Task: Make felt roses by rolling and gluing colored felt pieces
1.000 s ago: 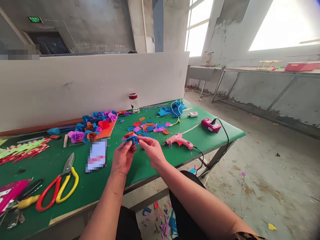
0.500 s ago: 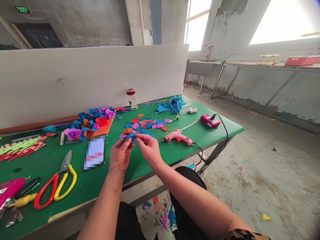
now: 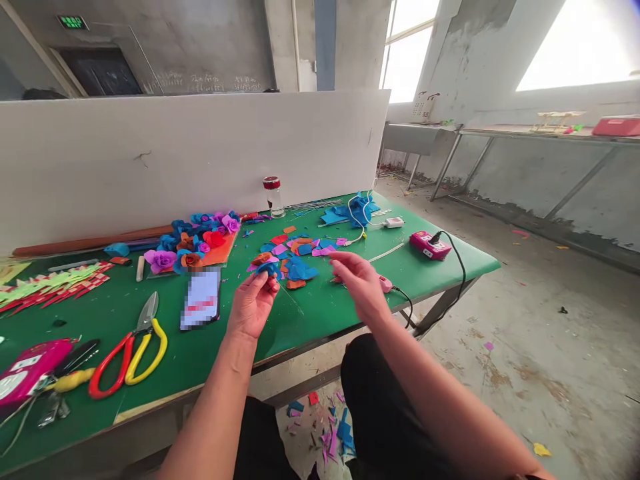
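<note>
My left hand (image 3: pixel 251 308) pinches a blue paper flower piece (image 3: pixel 268 269) between thumb and fingers, just above the table. To the right, my right hand (image 3: pixel 363 285) is empty, its fingers stretched out and slightly apart. It hovers over the pink glue gun (image 3: pixel 385 284), hiding most of it; only the handle end and cord show clearly. Loose blue paper petals (image 3: pixel 301 269) lie between the two hands. Behind them spreads a heap of purple, orange, red and blue cut petals (image 3: pixel 305 249).
Finished paper flowers (image 3: pixel 163 260) sit at the left, beside a phone (image 3: pixel 201 300). Red-and-yellow-handled shears (image 3: pixel 145 340) lie nearer. A lidded glass jar (image 3: pixel 274 200) stands by the white board (image 3: pixel 210 147). A pink power socket (image 3: pixel 430 246) rests near the right edge, its cord hanging down.
My right hand has let go of the blue piece and moved right, over the glue gun. My left hand keeps hold of the piece. The view has shifted slightly left.
</note>
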`<state>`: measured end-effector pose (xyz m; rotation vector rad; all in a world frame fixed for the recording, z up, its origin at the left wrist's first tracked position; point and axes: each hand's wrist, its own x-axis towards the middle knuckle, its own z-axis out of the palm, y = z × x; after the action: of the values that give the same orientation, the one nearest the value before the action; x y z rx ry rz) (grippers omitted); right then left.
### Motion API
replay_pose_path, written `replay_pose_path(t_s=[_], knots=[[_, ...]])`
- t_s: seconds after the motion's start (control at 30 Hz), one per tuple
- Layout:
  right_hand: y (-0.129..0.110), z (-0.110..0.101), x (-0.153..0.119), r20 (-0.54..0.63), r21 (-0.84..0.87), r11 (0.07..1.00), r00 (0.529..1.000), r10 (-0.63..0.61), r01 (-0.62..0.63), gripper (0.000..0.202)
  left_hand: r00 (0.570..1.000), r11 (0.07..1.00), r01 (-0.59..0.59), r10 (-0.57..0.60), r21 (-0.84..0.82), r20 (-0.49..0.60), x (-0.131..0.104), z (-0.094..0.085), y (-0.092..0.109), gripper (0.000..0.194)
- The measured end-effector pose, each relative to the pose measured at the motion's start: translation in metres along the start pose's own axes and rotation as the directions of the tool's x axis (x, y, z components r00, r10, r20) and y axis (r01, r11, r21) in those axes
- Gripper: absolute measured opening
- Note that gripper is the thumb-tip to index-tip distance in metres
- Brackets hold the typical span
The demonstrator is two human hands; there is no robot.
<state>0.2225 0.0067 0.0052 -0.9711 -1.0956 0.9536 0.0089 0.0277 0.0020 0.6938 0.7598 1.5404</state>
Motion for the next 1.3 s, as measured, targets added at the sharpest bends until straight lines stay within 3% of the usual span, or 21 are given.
replay_pose_path(t_s=[0.1, 0.17, 0.23, 0.3, 0.37, 0.43, 0.63, 0.83, 1.07, 1.17, 1.23, 1.3], knots=[[-0.001, -0.054, 0.011, -0.011, -0.31, 0.948, 0.997, -0.077, 0.07, 0.038, 1.0, 1.0, 0.017, -0.017, -0.023, 0.005, 0.0, -0.002, 0.001, 0.025], [0.0, -0.089, 0.019, -0.009, -0.612, 0.786, 0.994, -0.111, 0.083, 0.034, 1.0, 0.999, 0.03, -0.03, -0.036, 0.006, 0.001, -0.004, 0.002, 0.026], [0.001, -0.116, 0.024, 0.034, -0.789, 0.612, 0.998, -0.054, 0.06, 0.033, 0.999, 0.998, 0.042, -0.042, -0.049, 0.003, 0.001, -0.005, 0.002, 0.026], [0.004, -0.132, 0.026, 0.109, -0.845, 0.532, 0.99, 0.089, 0.045, 0.038, 0.999, 0.997, 0.051, -0.051, -0.064, 0.001, 0.001, -0.005, 0.002, 0.027], [0.008, -0.137, 0.026, 0.183, -0.849, 0.527, 0.961, 0.209, 0.047, 0.042, 0.998, 0.996, 0.059, -0.059, -0.071, 0.004, 0.0, -0.004, 0.002, 0.028], [0.013, -0.137, 0.025, 0.219, -0.862, 0.502, 0.943, 0.251, 0.067, 0.043, 0.998, 0.996, 0.061, -0.061, -0.072, 0.008, 0.0, -0.003, 0.001, 0.028], [0.027, -0.135, 0.029, 0.241, -0.91, 0.384, 0.952, 0.188, 0.154, 0.033, 0.999, 0.998, 0.044, -0.043, -0.037, 0.028, 0.002, -0.005, -0.003, 0.025], [0.029, -0.125, 0.033, 0.179, -0.932, 0.345, 0.968, 0.173, 0.111, 0.037, 0.998, 0.999, 0.03, -0.029, -0.014, 0.048, 0.002, -0.006, -0.005, 0.021], [0.027, -0.111, 0.044, 0.195, -0.899, 0.425, 0.966, 0.173, 0.106, 0.046, 0.998, 0.999, 0.034, -0.033, -0.03, 0.044, 0.003, -0.006, -0.006, 0.023], [0.018, -0.113, 0.039, 0.103, -0.783, 0.618, 0.965, 0.24, -0.07, 0.043, 0.999, 0.999, 0.035, -0.034, -0.035, 0.04, 0.003, -0.007, -0.006, 0.023], [0.006, -0.113, 0.031, 0.099, -0.577, 0.799, 0.957, 0.274, -0.169, 0.045, 0.999, 0.999, 0.031, -0.03, -0.033, 0.042, 0.003, -0.008, -0.006, 0.023], [-0.007, -0.111, 0.023, 0.144, -0.34, 0.919, 0.955, 0.258, -0.197, 0.049, 0.999, 0.999, 0.025, -0.024, -0.024, 0.048, 0.002, -0.008, -0.006, 0.022]])
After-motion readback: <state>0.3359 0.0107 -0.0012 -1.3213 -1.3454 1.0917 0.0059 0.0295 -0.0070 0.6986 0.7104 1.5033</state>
